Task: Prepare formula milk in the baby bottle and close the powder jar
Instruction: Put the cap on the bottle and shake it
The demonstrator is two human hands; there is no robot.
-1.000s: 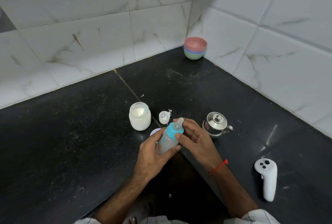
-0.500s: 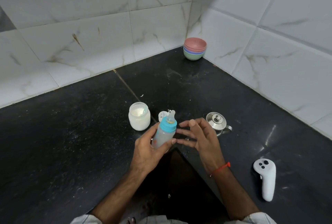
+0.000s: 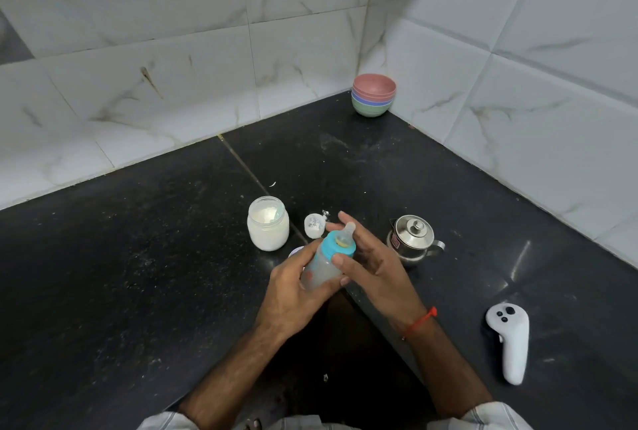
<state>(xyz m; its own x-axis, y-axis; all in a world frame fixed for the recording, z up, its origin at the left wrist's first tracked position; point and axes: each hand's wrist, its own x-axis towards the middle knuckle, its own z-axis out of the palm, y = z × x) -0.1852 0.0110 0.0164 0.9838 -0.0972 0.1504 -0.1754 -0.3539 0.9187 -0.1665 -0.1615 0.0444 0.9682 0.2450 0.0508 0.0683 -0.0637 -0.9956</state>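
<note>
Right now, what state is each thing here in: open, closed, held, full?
bottle: capped, milky inside, tilted, gripped by left hand.
right hand: fingers straight, against the bottle.
jar: lid off, holding powder.
steel pot: lid on.
bowls: stacked.
controller: lying flat.

Both forearms were bare from wrist to near the elbow. A thin red-orange thread bracelet [image 3: 422,320] circled the right wrist, a short loose end hanging from its underside. Well back from that bracelet, a pale, light-coloured fabric sleeve [image 3: 490,416] with faint stripes covered the right arm. Across from it, a matching pale striped sleeve [image 3: 159,422] showed on the left arm. No rings showed on the left hand [image 3: 288,295] or the right hand [image 3: 376,271].
</note>
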